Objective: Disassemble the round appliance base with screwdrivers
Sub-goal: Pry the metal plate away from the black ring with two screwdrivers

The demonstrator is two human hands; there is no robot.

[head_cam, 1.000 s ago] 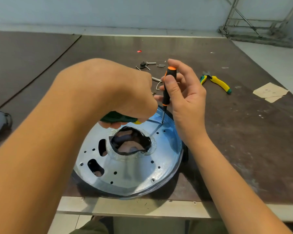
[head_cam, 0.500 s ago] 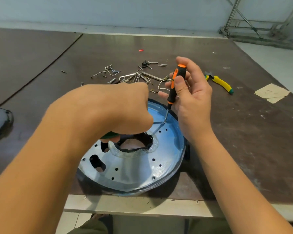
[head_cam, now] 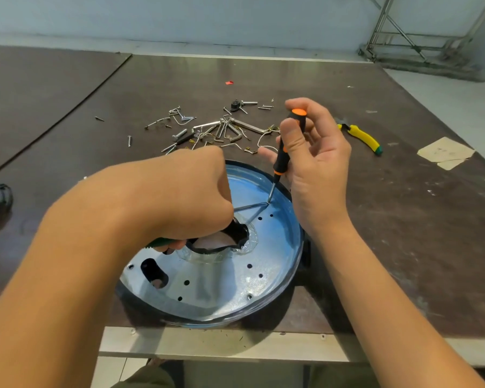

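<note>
The round appliance base [head_cam: 221, 278] lies flat at the near edge of the dark worktable [head_cam: 403, 219], its shiny metal plate facing up and its rim slightly overhanging the table's front strip. Work on it looks well advanced, by the evidence behind it — a scatter of loose screws and small metal parts [head_cam: 207, 130] lies on the table just beyond the base, and most of the small holes around the plate show empty. At least one fastener seems left, near the plate's front edge, though it is too small to be sure.

The right hand [head_cam: 317, 169] is closed lightly on an orange-and-black screwdriver [head_cam: 287, 147], thumb and fingers pinching the handle, held nearly upright with its tip set on the plate's far right part. The left hand [head_cam: 185, 197] is clenched in a fist around a green-handled screwdriver [head_cam: 158, 242], whose thin shaft runs low across the plate to meet the other tip at the same spot. The two tools appear to be working one stubborn fixing together — prying or turning cannot be told.

Yellow-handled pliers [head_cam: 361, 137] lie unused to the right, well apart from the base. The plate itself is still seated on its dark housing, so separating them remains.
</note>
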